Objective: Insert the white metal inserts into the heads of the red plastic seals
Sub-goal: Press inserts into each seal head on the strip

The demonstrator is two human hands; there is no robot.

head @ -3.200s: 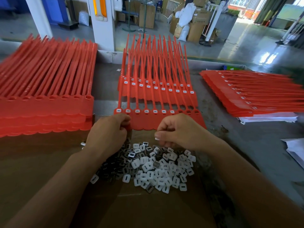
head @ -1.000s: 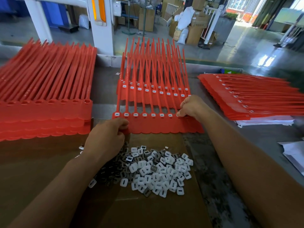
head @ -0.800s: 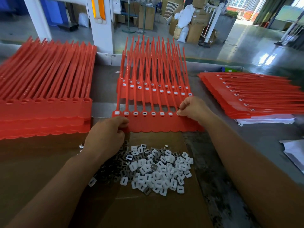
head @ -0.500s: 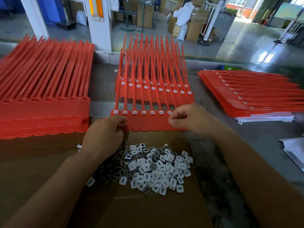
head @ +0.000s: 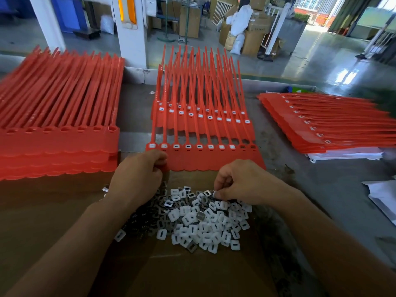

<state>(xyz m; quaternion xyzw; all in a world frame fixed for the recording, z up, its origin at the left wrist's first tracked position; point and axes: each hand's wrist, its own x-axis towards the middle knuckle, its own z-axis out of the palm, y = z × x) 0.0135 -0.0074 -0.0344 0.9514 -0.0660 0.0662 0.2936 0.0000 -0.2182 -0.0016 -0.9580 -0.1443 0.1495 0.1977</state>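
White insert [head: 215, 193], apparently, in right hand [head: 242, 181]

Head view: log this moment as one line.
left hand holds seal strip | right hand pinches insert at pile | two rightmost heads empty

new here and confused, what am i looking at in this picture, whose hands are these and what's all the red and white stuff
No machine here: a person works with bare hands, and the single camera sits on their head, looking down. The left hand grips the near corner of a strip of red seals. The right hand pinches a white insert at the far edge of the pile of inserts on cardboard. Most heads in the strip hold inserts; the two rightmost look empty. A left stack and a right stack of seals lie on the table.
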